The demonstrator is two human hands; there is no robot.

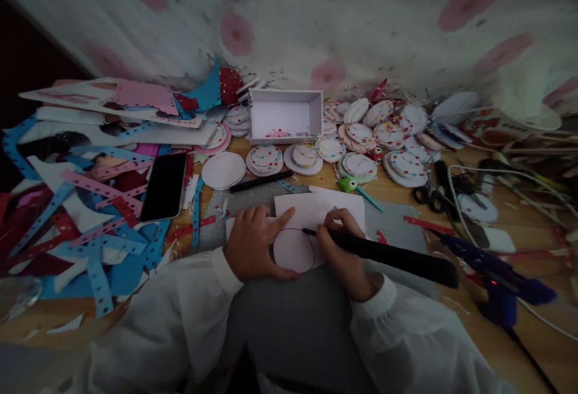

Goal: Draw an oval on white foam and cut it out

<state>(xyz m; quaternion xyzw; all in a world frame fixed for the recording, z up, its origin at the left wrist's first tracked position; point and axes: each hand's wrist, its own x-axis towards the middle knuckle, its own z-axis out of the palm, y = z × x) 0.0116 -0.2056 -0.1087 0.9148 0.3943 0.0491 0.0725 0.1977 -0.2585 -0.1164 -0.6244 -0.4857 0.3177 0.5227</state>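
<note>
My left hand (257,243) lies on white paper (300,206), thumb and index finger spread around a white circle (293,250) with a dark reddish outline. Whether the circle is a separate disc or only a drawn line, I cannot tell. Pinched in my right hand (345,249) is a thick black pen (388,252), its tip at the circle's upper right edge. The paper rests on a grey mat (397,219). Just beyond it are a green frog-like figure (347,185) and another black pen or stick (261,181).
Colourful paper scraps (94,261) and a phone (164,187) cover the left. Behind stand a white box (286,140) with small beads and several decorated paper discs (266,158). On the right lie scissors (428,198), a blue glue gun (497,270) with a red light, and cables.
</note>
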